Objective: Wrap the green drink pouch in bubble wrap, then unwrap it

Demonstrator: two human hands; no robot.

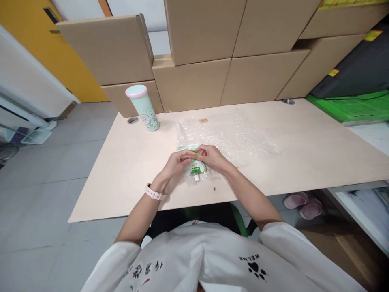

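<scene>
A green-and-white squeeze tube (pixel 198 168) with a white cap lies on clear bubble wrap (pixel 234 132), cap end towards me. My left hand (pixel 178 161) comes in from the left, its fingers closed and bent over the tube's middle. From the right, my right hand (pixel 211 156) meets it there, thumb and fingers pinched together at the tube. The fingertips of both hands nearly touch and hide part of the tube. Whether a layer of wrap is also pinched I cannot tell. Some wrap shows beneath and beside the tube.
On the light wooden table (pixel 112 182) a mint-green tumbler (pixel 144 108) with a pink rim stands at back left. Stacked cardboard boxes (pixel 194 87) line the far edge. A green surface (pixel 349 107) adjoins at right. Pink slippers (pixel 310 208) lie on the floor below.
</scene>
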